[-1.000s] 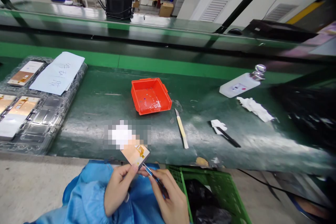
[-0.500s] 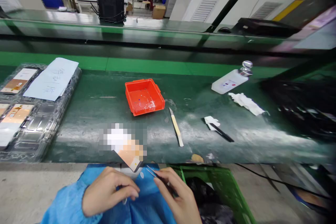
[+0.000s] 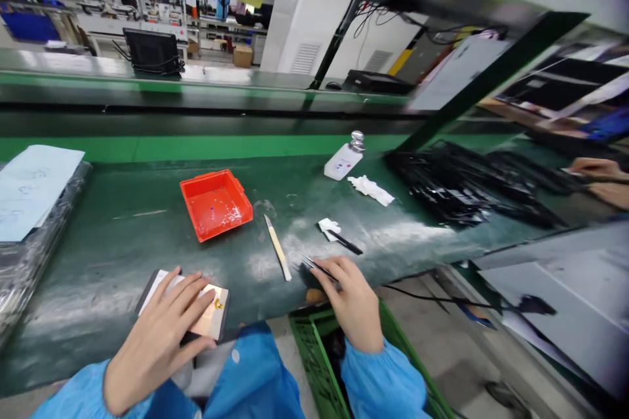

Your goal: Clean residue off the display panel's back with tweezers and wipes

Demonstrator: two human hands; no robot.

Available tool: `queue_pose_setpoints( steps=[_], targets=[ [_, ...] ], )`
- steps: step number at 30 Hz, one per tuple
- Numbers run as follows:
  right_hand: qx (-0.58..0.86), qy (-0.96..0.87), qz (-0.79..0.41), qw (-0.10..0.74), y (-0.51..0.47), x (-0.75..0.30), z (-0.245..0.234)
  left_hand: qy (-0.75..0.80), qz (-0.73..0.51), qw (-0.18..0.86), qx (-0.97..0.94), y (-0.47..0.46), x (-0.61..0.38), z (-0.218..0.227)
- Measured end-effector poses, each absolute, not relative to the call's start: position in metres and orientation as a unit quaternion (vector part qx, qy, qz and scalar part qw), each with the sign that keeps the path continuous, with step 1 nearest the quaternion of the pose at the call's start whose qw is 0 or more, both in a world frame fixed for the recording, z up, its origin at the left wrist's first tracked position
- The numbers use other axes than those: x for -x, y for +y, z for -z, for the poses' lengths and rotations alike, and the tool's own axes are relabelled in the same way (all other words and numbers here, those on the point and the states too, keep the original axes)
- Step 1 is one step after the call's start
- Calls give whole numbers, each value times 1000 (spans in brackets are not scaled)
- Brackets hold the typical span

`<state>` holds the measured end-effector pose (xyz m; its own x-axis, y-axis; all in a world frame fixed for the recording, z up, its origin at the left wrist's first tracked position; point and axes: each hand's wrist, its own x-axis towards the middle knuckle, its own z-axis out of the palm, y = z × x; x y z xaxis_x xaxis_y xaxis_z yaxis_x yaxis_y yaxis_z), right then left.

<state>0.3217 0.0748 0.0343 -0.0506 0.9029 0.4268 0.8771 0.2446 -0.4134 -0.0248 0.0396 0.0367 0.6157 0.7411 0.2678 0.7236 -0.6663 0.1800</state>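
Where the left hand (image 3: pixel 164 324) lies spread, a phone panel (image 3: pixel 209 319) sits beneath.

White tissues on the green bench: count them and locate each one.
2: one crumpled tissue beside the bottle, and a smaller tissue at the end of the black tool. Others could be hidden.

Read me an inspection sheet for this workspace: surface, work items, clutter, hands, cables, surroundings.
Surface: green bench, scuffed and scratched.
Work items: panel near the bench's front edge; tweezers, held.
Clutter: red bin with specks inside; knife to its right; black tool, one end on a white wipe; crumpled tissue; bottle.
Hands: left hand spread over the panel; right hand gripping the tweezers.
Cables: black cable below the front edge.
Surroundings: green crate below; monitor behind; co-worker's hand far right, blurred.
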Motion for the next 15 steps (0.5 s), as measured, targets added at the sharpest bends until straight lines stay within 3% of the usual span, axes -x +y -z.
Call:
queue_pose_setpoints(
  steps=[15],
  targets=[
    [628,-715,11,306,173,-396,-19,428,-184,-23,-884,52,34,-3]
  ],
)
